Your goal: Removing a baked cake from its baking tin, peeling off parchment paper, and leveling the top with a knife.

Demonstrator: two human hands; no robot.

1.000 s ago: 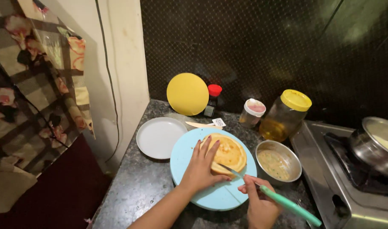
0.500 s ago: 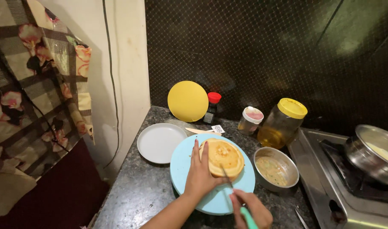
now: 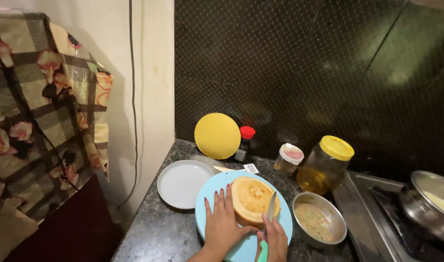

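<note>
Dark speckled stone counter (image 3: 159, 233) in a corner: black patterned wall behind, pale wall with a hanging cable at left, floral checked cloth (image 3: 42, 121) draped at far left. Stove (image 3: 377, 213) at right edge carries a steel pot (image 3: 430, 204) holding pale batter.

Light blue round plate (image 3: 209, 199) sits near the counter's front edge, centre of view. On its right half lies a golden round flatbread (image 3: 251, 196), flat. White plate (image 3: 180, 183) just beside the blue one, to its left. Yellow disc (image 3: 217, 136) stands tilted against the back wall. Yellow-lidded jar (image 3: 326, 165) of amber liquid behind a steel bowl (image 3: 319, 223) of pale chunky mix; bowl just right of the blue plate. Smaller: white-capped jar (image 3: 287, 159), red-capped dark bottle (image 3: 243, 143).

Left hand (image 3: 222, 223): palm down on the blue plate, fingers spread, tips touching the flatbread's left edge. Right hand (image 3: 275, 240): fingers curled tight round the green handle of a knife (image 3: 269, 213); blade upright over the flatbread's right part, contact cannot be told
</note>
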